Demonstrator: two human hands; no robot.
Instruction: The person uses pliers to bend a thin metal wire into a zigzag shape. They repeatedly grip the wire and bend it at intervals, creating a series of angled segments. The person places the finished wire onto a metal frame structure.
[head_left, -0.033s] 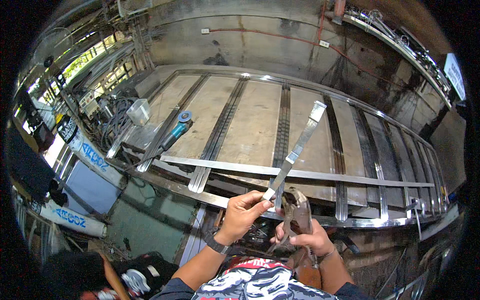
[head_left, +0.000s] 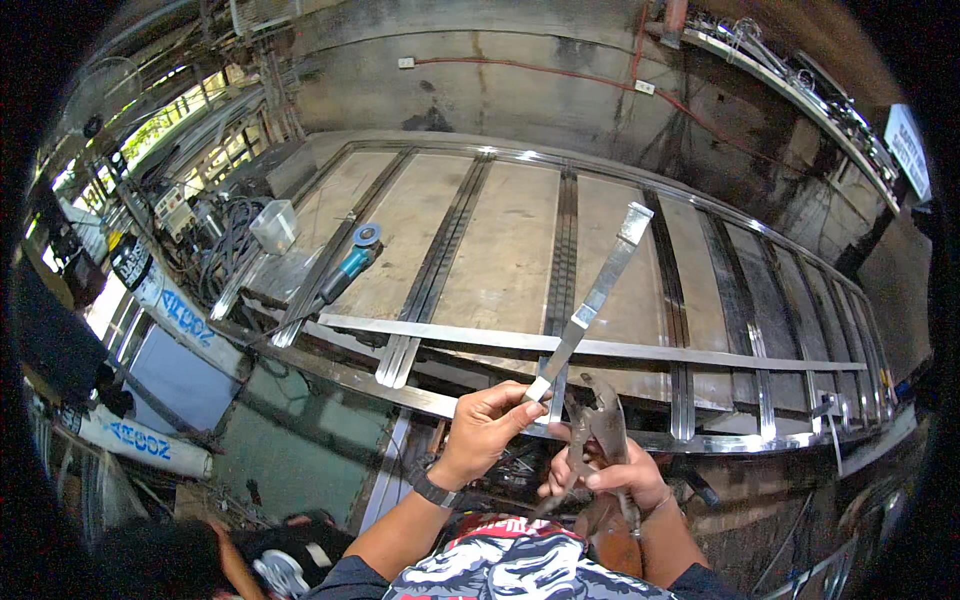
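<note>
My left hand (head_left: 490, 430), wearing a dark wristwatch, pinches the lower end of a narrow flat metal strip (head_left: 588, 308). The strip slants up to the right over the frame and has lighter patches along it. My right hand (head_left: 625, 475) is closed round a dark, worn metal tool (head_left: 605, 425) that looks like tin snips, its broad jaws upward and its legs spread below. The tool stands just right of the strip's lower end, apart from it. Beneath both lies a large shiny metal frame (head_left: 555, 340) with several crossbars and a long flat bar (head_left: 480, 337) across them.
A teal angle grinder (head_left: 350, 265) lies on the frame's left part, near a clear plastic tub (head_left: 274, 226) and coiled cables (head_left: 228, 235). White gas cylinders (head_left: 180, 315) stand at the left. Another person's arm (head_left: 235, 565) shows low left. Behind the frame rises a concrete wall (head_left: 500, 85).
The tool in my right hand has turned slightly, so its legs show more clearly apart. My left hand and the strip have stayed almost still.
</note>
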